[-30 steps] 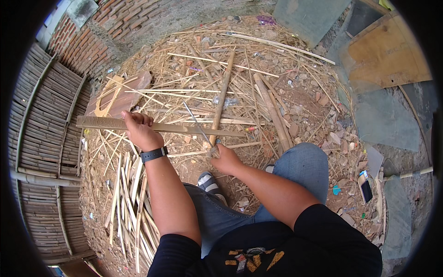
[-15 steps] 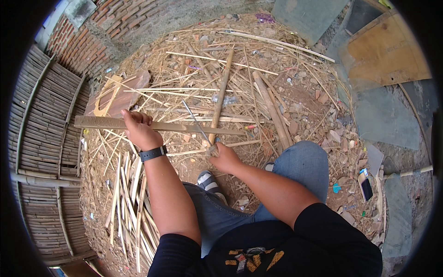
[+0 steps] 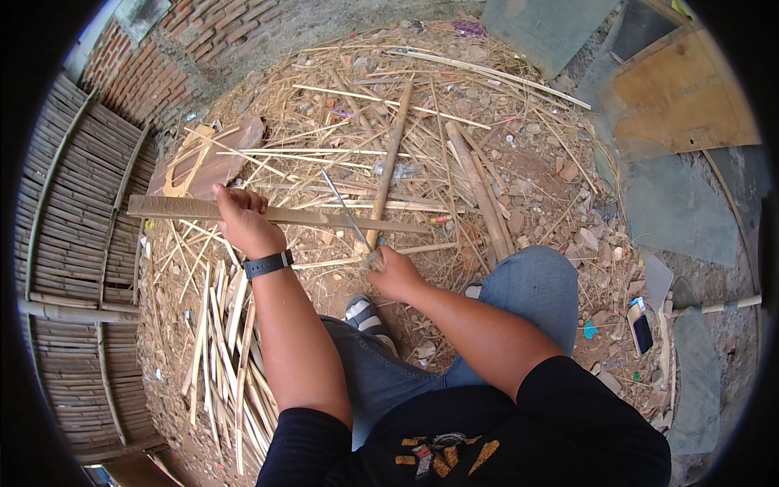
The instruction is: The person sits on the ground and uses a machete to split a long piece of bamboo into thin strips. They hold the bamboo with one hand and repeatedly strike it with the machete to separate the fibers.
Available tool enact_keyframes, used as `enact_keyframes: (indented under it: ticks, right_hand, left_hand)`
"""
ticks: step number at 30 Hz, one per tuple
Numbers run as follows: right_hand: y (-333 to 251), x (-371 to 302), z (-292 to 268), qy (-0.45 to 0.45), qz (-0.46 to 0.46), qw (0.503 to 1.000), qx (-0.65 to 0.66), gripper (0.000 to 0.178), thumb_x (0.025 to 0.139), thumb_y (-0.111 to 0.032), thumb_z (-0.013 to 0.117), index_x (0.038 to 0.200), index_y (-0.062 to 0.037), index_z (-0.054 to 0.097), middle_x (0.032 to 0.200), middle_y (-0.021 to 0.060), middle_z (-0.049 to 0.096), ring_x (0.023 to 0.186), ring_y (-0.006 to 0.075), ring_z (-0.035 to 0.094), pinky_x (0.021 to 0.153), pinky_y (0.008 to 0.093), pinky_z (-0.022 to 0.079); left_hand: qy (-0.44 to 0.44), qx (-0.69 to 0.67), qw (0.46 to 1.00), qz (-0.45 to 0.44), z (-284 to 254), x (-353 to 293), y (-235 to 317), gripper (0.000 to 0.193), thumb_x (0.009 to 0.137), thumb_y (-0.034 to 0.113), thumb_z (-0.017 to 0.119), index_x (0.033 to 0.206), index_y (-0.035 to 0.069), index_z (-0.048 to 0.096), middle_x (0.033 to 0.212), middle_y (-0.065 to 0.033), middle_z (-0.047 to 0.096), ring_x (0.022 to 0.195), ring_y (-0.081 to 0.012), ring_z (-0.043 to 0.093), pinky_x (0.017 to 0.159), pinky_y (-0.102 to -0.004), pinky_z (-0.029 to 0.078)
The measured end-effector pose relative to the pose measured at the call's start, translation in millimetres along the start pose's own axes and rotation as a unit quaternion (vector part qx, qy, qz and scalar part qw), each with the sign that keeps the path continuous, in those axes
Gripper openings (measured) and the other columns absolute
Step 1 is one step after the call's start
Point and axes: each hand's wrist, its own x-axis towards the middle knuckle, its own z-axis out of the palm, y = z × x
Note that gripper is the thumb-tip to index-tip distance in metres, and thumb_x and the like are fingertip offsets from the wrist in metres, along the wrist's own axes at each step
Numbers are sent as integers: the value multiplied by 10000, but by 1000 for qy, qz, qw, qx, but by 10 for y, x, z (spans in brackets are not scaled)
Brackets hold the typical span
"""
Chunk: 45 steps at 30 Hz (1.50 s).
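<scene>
My left hand (image 3: 247, 227), with a dark watch at the wrist, is wrapped round a long flat bamboo strip (image 3: 312, 217) that lies crosswise in front of me. The strip's wider end sticks out to the left of the hand. In my right hand (image 3: 393, 272) is a knife (image 3: 349, 207) with a long thin blade, its handle mostly hidden by the fingers. The blade points up and to the left and crosses the strip near its right part; whether it touches the strip I cannot tell. Beneath them a round bamboo pole (image 3: 392, 158) lies on the ground.
Split bamboo strips (image 3: 223, 349) are heaped at my left. A second pole (image 3: 475, 187) lies ahead, by my bent knee (image 3: 531, 284). A bamboo wall (image 3: 77, 203) stands left, a brick wall (image 3: 195, 40) beyond. Grey sheets (image 3: 677, 207) and a phone (image 3: 642, 329) are at the right.
Almost nothing differs. The view has shifted slightly, and both hands keep their hold on the bamboo strip and the knife.
</scene>
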Motion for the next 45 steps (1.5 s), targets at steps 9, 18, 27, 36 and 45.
enact_keyframes:
  ticks: [9,18,27,36,45]
  right_hand:
    - [30,16,1,3,3,1000,-16,492,803,-240,714,1174,48,568,1043,300,682,1015,462,660,884,510,525]
    - [205,95,75,17,68,998,0,490,809,-237,702,1182,52,570,990,251,690,869,370,701,773,447,550]
    - [-196,-24,-163,-52,182,959,213,415,842,-150,665,1201,21,547,799,100,627,569,172,599,516,333,496]
    - [-106,30,-146,-46,117,989,81,562,826,-205,685,1311,36,540,958,208,695,770,285,686,709,397,542]
    - [-119,14,-160,-26,45,999,15,513,810,-247,682,1248,0,583,1067,261,690,1022,420,664,880,463,522]
  left_hand:
    - [8,6,1000,4,5,9,-13,383,1034,363,584,756,159,419,617,35,348,543,-101,307,531,-278,274]
    - [4,0,1000,-2,33,-14,-30,370,1052,388,548,791,148,440,639,32,352,547,-108,300,528,-282,270]
    - [-8,-23,1000,-14,-5,-8,11,433,1083,512,413,852,151,468,666,37,358,551,-99,289,522,-266,270]
    - [-4,-27,1000,-2,9,-11,15,460,1064,531,452,850,123,469,660,28,349,549,-100,289,519,-270,267]
    - [2,-26,1000,-10,-34,11,-25,471,1058,541,460,828,130,442,632,39,323,553,-95,280,526,-273,256]
